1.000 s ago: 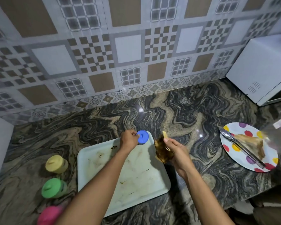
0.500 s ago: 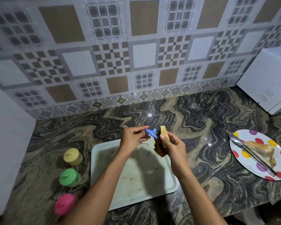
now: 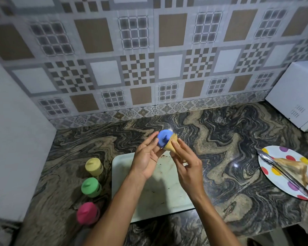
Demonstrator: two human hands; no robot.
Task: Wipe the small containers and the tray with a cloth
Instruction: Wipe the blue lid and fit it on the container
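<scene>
Spotted plate [image 3: 274, 170] right, tongs [image 3: 281, 173], sandwich [image 3: 295, 168]; white appliance [image 3: 295, 96].

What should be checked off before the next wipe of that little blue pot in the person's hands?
1. Grip: the left hand holds the blue container at its fingertips: ok.
2. Cloth ready: the right hand pinches the cloth against the container's edge: ok.
3. Blue container clean: dark specks on the face turned to the camera: not ok.
4. Tray clean: the tray shows stains and crumbs: not ok.
5. Others wiped: the yellow container, green container and pink container stand left of the tray: cannot tell.
</scene>
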